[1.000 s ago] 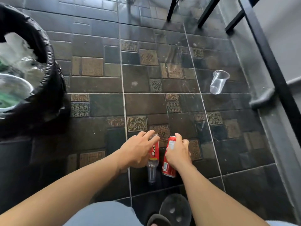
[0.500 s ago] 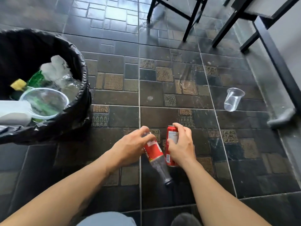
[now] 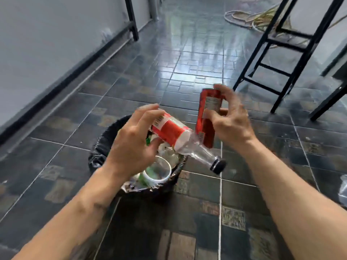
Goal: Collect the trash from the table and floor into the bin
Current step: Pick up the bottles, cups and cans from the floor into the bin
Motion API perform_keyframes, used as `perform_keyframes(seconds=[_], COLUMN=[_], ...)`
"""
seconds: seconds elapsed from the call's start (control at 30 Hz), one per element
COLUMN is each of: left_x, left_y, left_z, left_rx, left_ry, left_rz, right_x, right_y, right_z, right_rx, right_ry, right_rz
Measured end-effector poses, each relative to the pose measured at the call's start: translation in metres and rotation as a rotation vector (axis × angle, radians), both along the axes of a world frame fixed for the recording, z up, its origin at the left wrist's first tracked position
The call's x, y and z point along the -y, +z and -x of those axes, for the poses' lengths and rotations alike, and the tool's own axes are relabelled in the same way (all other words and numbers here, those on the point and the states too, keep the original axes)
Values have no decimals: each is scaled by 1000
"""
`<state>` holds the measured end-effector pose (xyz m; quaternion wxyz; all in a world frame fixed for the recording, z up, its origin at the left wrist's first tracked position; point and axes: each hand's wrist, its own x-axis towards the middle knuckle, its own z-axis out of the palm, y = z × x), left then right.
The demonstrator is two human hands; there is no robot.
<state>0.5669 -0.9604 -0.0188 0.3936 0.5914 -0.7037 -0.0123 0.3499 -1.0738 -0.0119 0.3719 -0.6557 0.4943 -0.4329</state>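
Fingers of the left hand (image 3: 131,147) curl loosely round a tilted bottle (image 3: 180,137); the right hand (image 3: 231,121) pinches a red can (image 3: 207,117). Both hang over the bin (image 3: 105,139).

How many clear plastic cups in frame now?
2. One clear cup lies on top of the trash in the bin, under the left hand. Another cup is cut off at the right edge, on the floor. The bin may hide more.
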Motion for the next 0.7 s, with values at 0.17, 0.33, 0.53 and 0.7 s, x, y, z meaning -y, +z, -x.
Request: perform_keyframes(seconds=[0.17, 0.33, 0.53, 0.7], left_x=[4, 12, 9, 15], left_y=[-8, -34, -49, -38], left_z=[-78, -122, -114, -69], left_rx=[92, 187, 146, 26], left_ry=[187, 259, 201, 191], left_rz=[-53, -333, -518, -393], right_x=[1, -3, -11, -12], right_y=[-8, -39, -46, -41], right_z=[-75, -108, -92, -44], right_rx=[-25, -166, -291, -354], right_ry=[25, 50, 141, 151], right_rz=[-4, -309, -319, -285])
